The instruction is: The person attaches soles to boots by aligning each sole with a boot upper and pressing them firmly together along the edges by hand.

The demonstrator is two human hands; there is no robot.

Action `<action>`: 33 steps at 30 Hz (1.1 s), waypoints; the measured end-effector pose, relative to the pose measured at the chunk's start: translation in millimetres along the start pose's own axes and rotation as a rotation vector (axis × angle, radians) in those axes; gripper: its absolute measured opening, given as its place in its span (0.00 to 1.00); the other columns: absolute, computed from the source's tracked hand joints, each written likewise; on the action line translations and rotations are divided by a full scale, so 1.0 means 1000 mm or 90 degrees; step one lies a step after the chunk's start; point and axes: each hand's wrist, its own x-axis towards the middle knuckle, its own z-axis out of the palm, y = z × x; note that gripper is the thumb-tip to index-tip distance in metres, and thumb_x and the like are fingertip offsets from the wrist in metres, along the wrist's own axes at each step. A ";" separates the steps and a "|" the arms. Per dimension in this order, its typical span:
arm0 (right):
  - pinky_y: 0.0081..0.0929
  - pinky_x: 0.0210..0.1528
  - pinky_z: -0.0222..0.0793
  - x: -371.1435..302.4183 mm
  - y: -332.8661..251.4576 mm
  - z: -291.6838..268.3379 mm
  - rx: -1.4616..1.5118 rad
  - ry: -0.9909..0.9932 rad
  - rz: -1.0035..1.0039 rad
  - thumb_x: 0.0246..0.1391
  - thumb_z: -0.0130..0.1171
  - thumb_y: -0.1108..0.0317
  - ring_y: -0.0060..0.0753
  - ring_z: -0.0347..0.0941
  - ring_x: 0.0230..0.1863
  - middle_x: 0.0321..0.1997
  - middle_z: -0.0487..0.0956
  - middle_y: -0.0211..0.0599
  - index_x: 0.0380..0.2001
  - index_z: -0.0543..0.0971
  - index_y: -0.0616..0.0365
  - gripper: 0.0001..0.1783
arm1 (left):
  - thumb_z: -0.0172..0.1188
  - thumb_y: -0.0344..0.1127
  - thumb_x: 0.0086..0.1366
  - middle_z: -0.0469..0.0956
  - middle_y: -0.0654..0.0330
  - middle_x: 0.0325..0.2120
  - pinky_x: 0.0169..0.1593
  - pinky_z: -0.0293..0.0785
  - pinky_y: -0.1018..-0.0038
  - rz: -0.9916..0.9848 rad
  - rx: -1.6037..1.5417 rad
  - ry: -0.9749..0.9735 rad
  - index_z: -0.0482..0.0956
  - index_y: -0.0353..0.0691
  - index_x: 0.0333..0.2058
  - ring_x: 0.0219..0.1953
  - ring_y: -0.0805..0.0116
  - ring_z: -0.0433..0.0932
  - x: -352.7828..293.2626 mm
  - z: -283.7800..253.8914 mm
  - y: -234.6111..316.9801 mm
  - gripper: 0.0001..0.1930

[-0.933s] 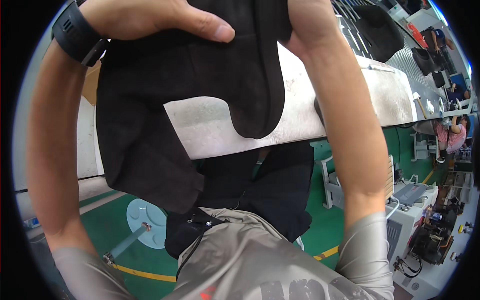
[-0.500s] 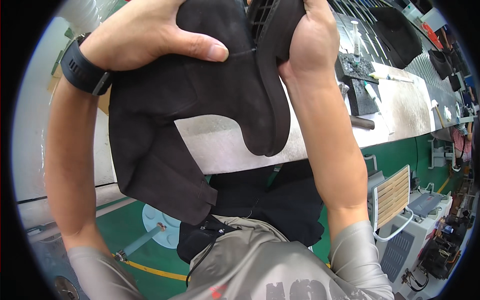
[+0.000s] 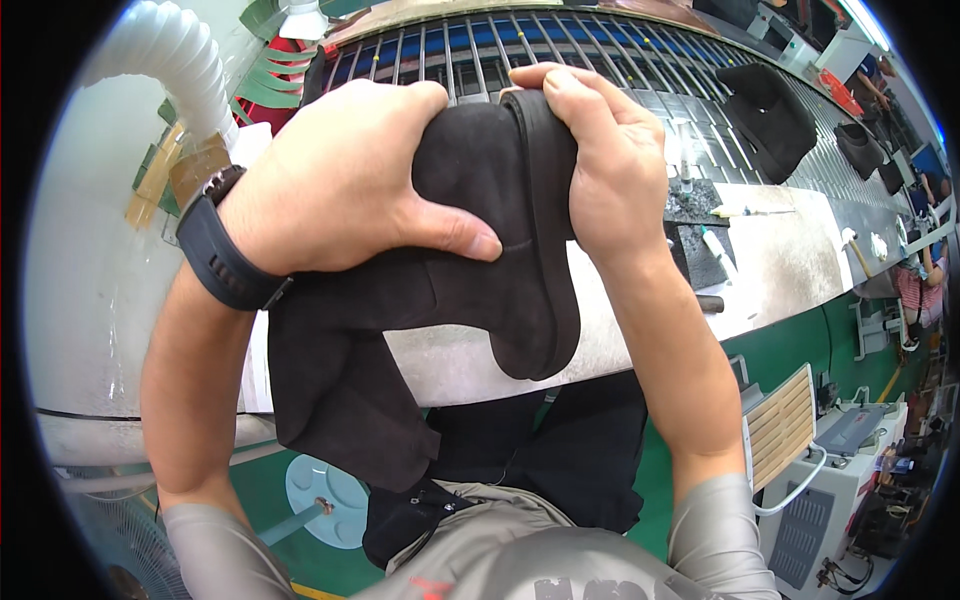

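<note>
Between my two hands I hold a dark suede boot point(image 3: 470, 290) on its side above the bench. Its black sole point(image 3: 545, 240) faces right, the heel points toward me, and the soft shaft hangs down at the lower left. My left hand point(image 3: 350, 185), with a dark watch on the wrist, wraps over the upper near the toe, thumb lying along its side. My right hand point(image 3: 610, 165) grips the sole at the toe end, with its fingertips bent over the edge. The palm of my left hand hides part of the upper.
The white worktop point(image 3: 790, 240) carries syringes point(image 3: 718, 250), dark blocks point(image 3: 700, 205) and a dark rod point(image 3: 710, 303). Behind runs a roller conveyor point(image 3: 480, 50) with another dark boot point(image 3: 765, 120). A white duct hose point(image 3: 165, 60) hangs at left; a slatted chair point(image 3: 780, 425) stands right. People work far right.
The boot and both hands have come lower in view, toward my body. The sole has turned so less of its tread shows. The view also takes in more of the conveyor.
</note>
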 end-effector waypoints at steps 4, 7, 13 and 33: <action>0.15 0.27 0.53 -0.003 -0.006 -0.002 0.029 -0.028 0.007 0.71 0.61 0.67 0.04 0.59 0.24 0.22 0.72 0.12 0.43 0.89 0.67 0.13 | 0.86 0.65 0.42 0.80 0.42 0.34 0.47 0.77 0.54 0.021 0.047 0.030 0.78 0.31 0.48 0.41 0.40 0.81 -0.006 -0.001 0.006 0.47; 0.15 0.27 0.54 -0.005 -0.010 -0.001 0.034 -0.035 0.005 0.71 0.61 0.67 0.05 0.60 0.25 0.23 0.73 0.13 0.44 0.89 0.67 0.13 | 0.85 0.67 0.42 0.80 0.43 0.32 0.45 0.77 0.53 0.023 0.063 0.039 0.78 0.32 0.47 0.40 0.42 0.81 -0.009 -0.003 0.009 0.47; 0.26 0.55 0.78 -0.019 -0.038 -0.006 -0.099 -0.059 0.011 0.69 0.53 0.68 0.28 0.84 0.46 0.44 0.89 0.44 0.48 0.87 0.70 0.18 | 0.84 0.66 0.43 0.79 0.45 0.28 0.41 0.77 0.54 0.072 0.061 0.041 0.76 0.32 0.41 0.35 0.40 0.81 -0.018 -0.011 0.022 0.44; 0.63 0.77 0.61 -0.171 -0.101 -0.038 -0.096 -0.381 -0.059 0.70 0.56 0.40 0.64 0.70 0.73 0.73 0.71 0.70 0.68 0.74 0.64 0.39 | 0.75 0.43 0.55 0.85 0.30 0.41 0.38 0.87 0.61 0.050 -0.152 -0.187 0.74 0.16 0.46 0.40 0.43 0.90 -0.146 -0.019 0.126 0.33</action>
